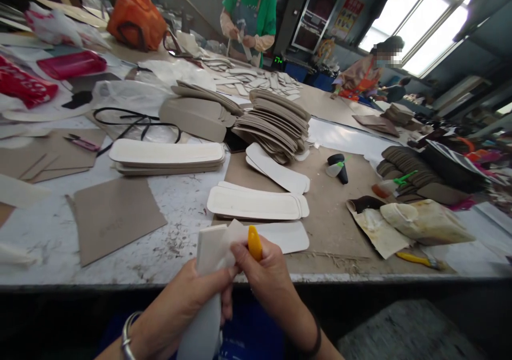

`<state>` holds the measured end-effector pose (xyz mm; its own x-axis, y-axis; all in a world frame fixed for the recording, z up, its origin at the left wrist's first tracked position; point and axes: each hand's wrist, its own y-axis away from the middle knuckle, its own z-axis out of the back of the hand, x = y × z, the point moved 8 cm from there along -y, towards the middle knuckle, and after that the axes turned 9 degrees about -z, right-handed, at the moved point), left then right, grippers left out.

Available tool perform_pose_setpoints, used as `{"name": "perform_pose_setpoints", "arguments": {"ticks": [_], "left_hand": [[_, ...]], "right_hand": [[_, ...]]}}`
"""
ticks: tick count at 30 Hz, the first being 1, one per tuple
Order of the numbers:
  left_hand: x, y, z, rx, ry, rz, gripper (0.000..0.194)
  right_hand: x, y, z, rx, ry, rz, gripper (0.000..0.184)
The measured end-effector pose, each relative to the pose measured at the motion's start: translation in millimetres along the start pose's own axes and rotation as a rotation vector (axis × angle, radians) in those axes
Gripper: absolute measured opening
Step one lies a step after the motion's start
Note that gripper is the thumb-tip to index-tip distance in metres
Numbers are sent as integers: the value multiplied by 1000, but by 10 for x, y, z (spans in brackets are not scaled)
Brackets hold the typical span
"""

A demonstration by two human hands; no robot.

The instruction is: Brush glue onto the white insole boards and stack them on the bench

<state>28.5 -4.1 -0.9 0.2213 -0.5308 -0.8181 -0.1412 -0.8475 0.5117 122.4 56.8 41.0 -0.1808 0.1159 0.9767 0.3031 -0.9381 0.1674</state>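
Note:
Close to my body, at the table's front edge, my left hand [180,298] is closed round a long, white, curved strip [204,325]. My right hand [276,277] grips a tool by its yellow handle [254,242]; its working end is hidden. The right thumb and fingers also pinch a thin white flap [236,231] at the strip's upper end, where both hands meet. Just beyond them lie a small stack of white curved strips [256,202] and a single white piece [290,237], partly behind my right hand.
Stacked grey-brown strips [276,125] stand mid-table, with a pile of white-topped strips [168,153] to their left. A yellow-handled brush [418,258], a stained pouch [432,224] and a small glue bottle [335,169] lie right. A co-worker in green [250,18] stands across the table.

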Motion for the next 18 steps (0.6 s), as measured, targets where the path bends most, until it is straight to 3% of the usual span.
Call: {"name": "perform_pose_setpoints", "arguments": {"ticks": [7, 11, 13, 15, 18], "left_hand": [[240, 37, -72, 54, -18, 33, 51], [375, 126, -30, 125, 13, 85, 48], [359, 132, 202, -14, 93, 60, 44], [305, 106, 477, -187, 118, 5, 51], [235, -15, 678, -285, 50, -20, 60]], "right_hand": [[-256, -9, 269, -193, -436, -214, 39], [-242, 73, 639, -256, -517, -258, 45], [-195, 96, 846, -193, -424, -295, 45], [-161, 95, 951, -47, -212, -366, 42], [-118, 49, 847, 242, 191, -396, 36]]}}
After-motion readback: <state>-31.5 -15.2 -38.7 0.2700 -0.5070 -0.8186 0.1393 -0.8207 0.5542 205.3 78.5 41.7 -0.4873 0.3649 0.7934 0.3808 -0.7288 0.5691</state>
